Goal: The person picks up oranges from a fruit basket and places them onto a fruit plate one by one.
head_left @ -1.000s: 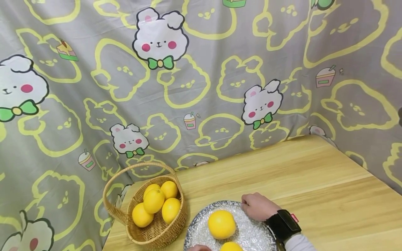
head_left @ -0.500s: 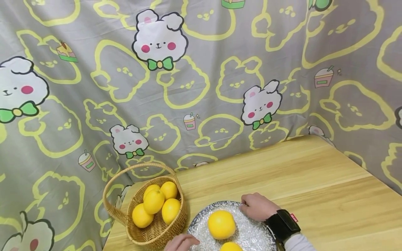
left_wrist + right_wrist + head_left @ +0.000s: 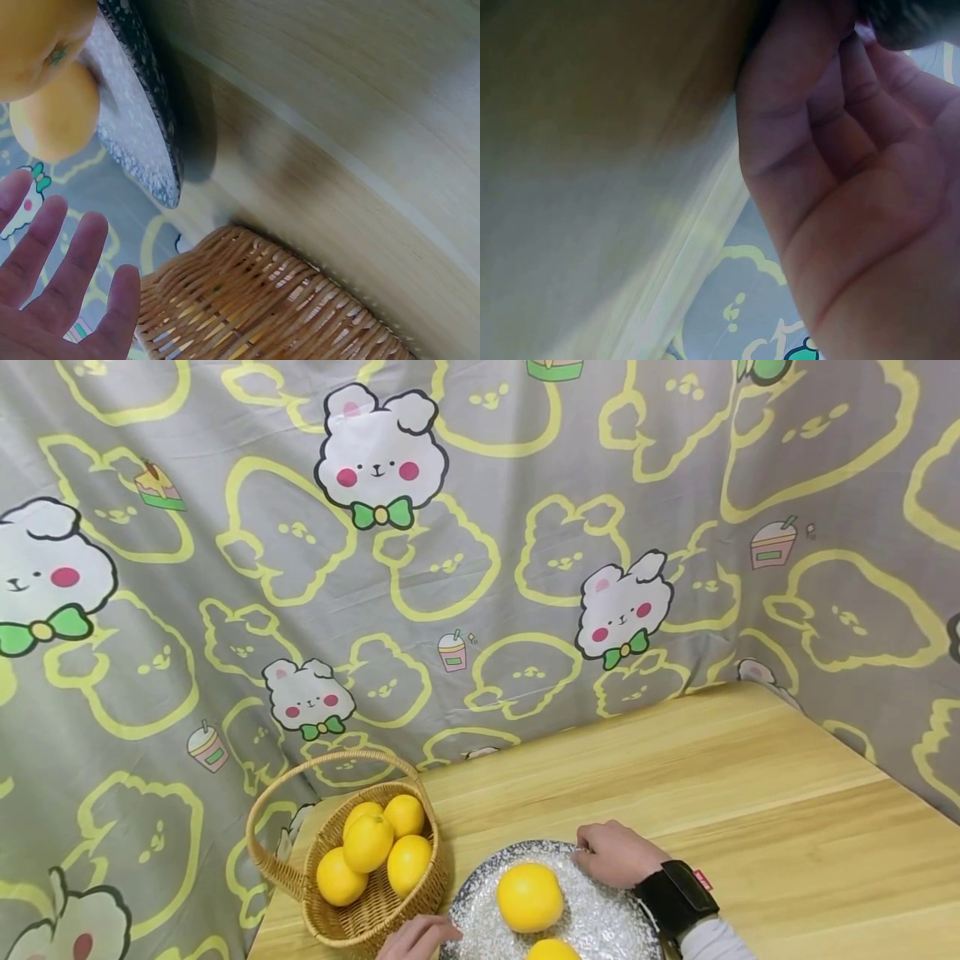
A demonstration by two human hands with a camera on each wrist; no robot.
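At the near edge of the counter (image 3: 675, 760) a speckled plate (image 3: 600, 927) is seen, with two yellow fruits on it; the larger fruit (image 3: 529, 897) lies near the middle, the second fruit (image 3: 551, 950) is cut off by the frame edge; the plate's far rim is gripped by the right hand (image 3: 611, 853), fingers curled round it; the left hand (image 3: 420, 937) is held with straight, spread fingers (image 3: 71, 259) between plate and basket, nothing being grasped, and contact cannot be told; just beyond, a wicker basket (image 3: 360, 918) holding four yellow fruits is set beside the plate; a rabbit-print cloth (image 3: 480, 568) is hung behind.
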